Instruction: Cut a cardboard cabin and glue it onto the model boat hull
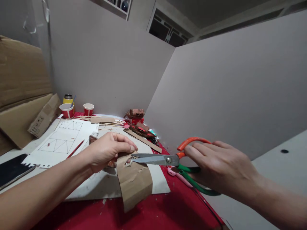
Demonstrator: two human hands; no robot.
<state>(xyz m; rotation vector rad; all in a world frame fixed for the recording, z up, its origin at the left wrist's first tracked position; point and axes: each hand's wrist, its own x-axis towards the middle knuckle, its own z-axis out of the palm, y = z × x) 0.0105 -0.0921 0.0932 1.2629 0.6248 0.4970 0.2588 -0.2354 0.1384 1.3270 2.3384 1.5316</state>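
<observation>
A bent piece of brown cardboard [136, 185] with a torn hole near its top hangs from my left hand [109, 151], whose thumb and fingers pinch its upper edge. Through the hole a bit of fingertip seems to show. My right hand [216, 159] is wrapped round the scissors [168, 159], which have one orange and one green handle. Their blades are slightly apart and point left, with the tips at the torn hole. Behind my left hand a small brown object [93, 139] is partly hidden.
A sheet with truss drawings [64, 137], a red pencil [75, 149] and a phone [14, 169] lie left. Paper cups [88, 109], thin sticks [115, 122] and cardboard strips [144, 140] are farther back. Large cardboard [24, 73] leans at left; partition walls [227, 86] enclose the red table.
</observation>
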